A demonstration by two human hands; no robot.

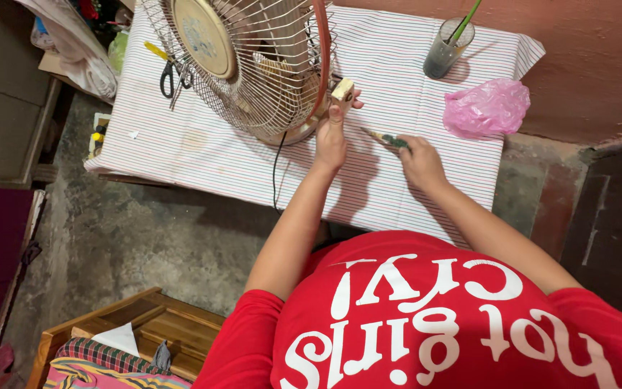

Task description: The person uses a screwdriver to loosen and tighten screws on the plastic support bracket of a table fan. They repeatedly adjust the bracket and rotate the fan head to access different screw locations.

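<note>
One view only — the head camera, worn high on the person and tilted steeply down past the red shirt (426, 317), which fills the lower right. It faces forward over a table with a striped cloth (412, 65) that runs across the upper half, with the wall beyond at top right. The two hands sit near mid-frame, at arm's reach — the concrete floor (145, 238) lies well below on the left. No second view shares the scene.
</note>
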